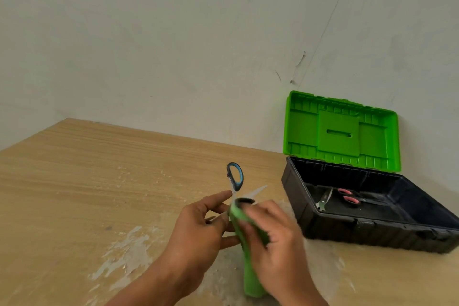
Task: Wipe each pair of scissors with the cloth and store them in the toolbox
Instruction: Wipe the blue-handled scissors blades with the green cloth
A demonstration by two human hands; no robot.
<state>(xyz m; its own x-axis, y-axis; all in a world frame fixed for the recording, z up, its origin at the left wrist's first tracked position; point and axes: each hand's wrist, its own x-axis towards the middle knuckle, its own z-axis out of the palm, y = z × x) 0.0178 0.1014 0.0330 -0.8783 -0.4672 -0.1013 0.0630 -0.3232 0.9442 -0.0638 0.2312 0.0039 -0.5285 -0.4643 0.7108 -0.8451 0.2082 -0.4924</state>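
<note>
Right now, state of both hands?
Left hand: closed on the scissors.
Right hand: closed on the cloth, pressed against the scissors.

Three pairs of scissors are counted: one blue-handled pair (235, 176) at centre, one red-handled pair (349, 197) and one silver pair (324, 200) at right; one cloth (250, 278); one toolbox (323, 218).
</note>
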